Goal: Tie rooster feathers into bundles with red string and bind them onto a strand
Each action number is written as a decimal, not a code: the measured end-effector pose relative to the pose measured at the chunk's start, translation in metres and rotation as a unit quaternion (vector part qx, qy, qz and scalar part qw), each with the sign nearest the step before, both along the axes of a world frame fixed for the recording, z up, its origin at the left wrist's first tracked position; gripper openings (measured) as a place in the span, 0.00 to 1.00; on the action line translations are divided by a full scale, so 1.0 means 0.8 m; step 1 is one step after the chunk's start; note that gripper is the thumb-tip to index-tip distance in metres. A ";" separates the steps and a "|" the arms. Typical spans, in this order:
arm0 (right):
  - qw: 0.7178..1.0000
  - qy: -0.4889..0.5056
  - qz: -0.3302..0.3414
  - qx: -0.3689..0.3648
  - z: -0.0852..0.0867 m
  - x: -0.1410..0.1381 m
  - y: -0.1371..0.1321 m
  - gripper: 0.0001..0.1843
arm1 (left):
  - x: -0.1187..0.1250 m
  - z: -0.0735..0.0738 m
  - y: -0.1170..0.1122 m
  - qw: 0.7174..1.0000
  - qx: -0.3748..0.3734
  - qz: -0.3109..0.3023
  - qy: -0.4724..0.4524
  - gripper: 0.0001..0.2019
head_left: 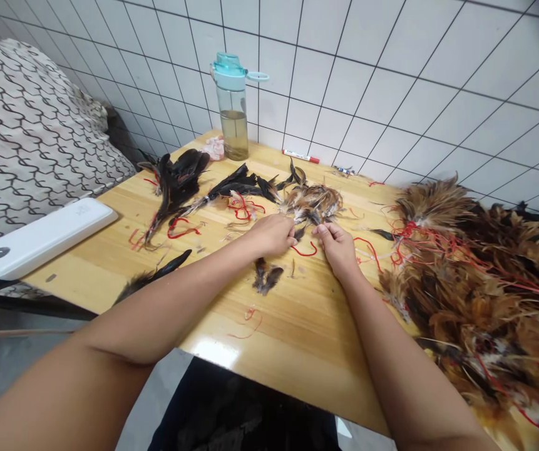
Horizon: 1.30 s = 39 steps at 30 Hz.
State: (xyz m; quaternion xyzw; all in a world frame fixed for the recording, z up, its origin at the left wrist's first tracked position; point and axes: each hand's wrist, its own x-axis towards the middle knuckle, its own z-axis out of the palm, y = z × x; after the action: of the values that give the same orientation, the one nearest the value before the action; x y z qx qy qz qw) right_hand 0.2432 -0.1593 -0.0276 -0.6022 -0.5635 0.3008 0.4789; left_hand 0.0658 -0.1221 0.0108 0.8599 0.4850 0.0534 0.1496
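Note:
My left hand (276, 233) is closed at the near edge of a small pile of brown and black feathers (313, 199). A short dark feather (300, 233) sticks out from its fingertips. On the other side, my right hand (338, 247) pinches thumb against forefinger at the same pile; what lies between those fingers is too small to make out. Between the hands a piece of red string (305, 252) curls on the wooden table (292, 338). Closer to me are a few loose dark feathers (266, 277).
Large bundles of brown feathers (480, 275) tied with red string cover the right side. Long black feathers (178, 181) lie at the left. A water bottle (232, 113) and a red-and-white marker (300, 156) are near the tiled wall. A white device (44, 237) overhangs the left edge.

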 end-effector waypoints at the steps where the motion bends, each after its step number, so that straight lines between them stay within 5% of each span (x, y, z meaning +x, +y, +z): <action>1: 1.000 -0.009 -0.004 0.004 0.000 0.000 0.000 0.17 | 0.001 0.000 -0.001 1.000 0.000 -0.002 0.012 0.07; 5: 0.998 -0.047 -0.014 0.024 0.000 0.001 0.000 0.16 | 0.001 -0.005 0.003 1.000 0.012 -0.014 -0.012 0.09; 10: 0.998 -0.054 -0.032 0.028 -0.002 0.005 0.001 0.16 | -0.004 -0.017 0.016 0.977 0.049 0.001 -0.208 0.04; 17: 0.998 -0.050 -0.019 0.032 -0.001 -0.002 -0.002 0.16 | 0.008 -0.026 0.020 0.870 -0.092 0.022 -0.484 0.05; 21: 1.000 -0.019 0.007 0.021 -0.001 -0.012 -0.004 0.17 | 0.016 -0.026 0.016 0.825 -0.152 0.014 -0.544 0.09; 34: 0.997 0.007 0.081 0.012 -0.017 -0.015 0.005 0.13 | 0.019 -0.027 0.006 0.815 -0.175 -0.018 -0.552 0.15; 39: 0.995 -0.060 0.076 0.019 -0.019 -0.018 0.004 0.13 | 0.016 -0.035 0.009 0.849 -0.180 -0.053 -0.493 0.11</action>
State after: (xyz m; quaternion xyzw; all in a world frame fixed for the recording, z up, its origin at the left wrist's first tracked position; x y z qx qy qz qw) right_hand 0.2292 -0.1564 -0.0426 -0.5651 -0.6411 0.2890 0.4314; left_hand 0.0784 -0.1149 -0.0171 0.7028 0.3024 0.3740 0.5242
